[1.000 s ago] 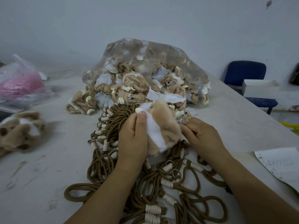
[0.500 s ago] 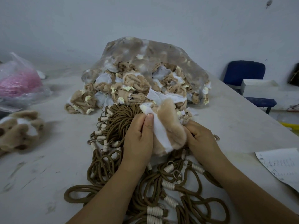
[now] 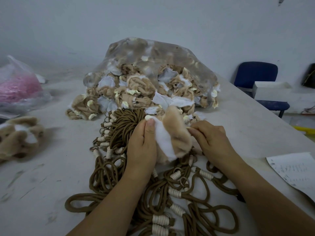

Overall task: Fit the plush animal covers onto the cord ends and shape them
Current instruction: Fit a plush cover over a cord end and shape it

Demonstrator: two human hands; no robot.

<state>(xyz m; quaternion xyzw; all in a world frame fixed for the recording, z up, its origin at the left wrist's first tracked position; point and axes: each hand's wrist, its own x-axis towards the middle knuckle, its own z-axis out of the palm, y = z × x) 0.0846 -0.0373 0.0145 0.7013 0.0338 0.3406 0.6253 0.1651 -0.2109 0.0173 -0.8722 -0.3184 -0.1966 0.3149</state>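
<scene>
Your left hand (image 3: 141, 147) grips the tan-and-white plush animal cover (image 3: 177, 138), its fingers curled round the left side and the thumb pressed on the white fabric. Your right hand (image 3: 213, 140) pinches the cover's right edge with closed fingers. You hold the cover over the heap of looped brown cords with cream-wrapped ends (image 3: 122, 128) on the pale tabletop (image 3: 56, 171). Behind it lies a clear plastic bag of more tan covers (image 3: 153, 68). A sheet of written paper (image 3: 296, 172) lies to your right.
</scene>
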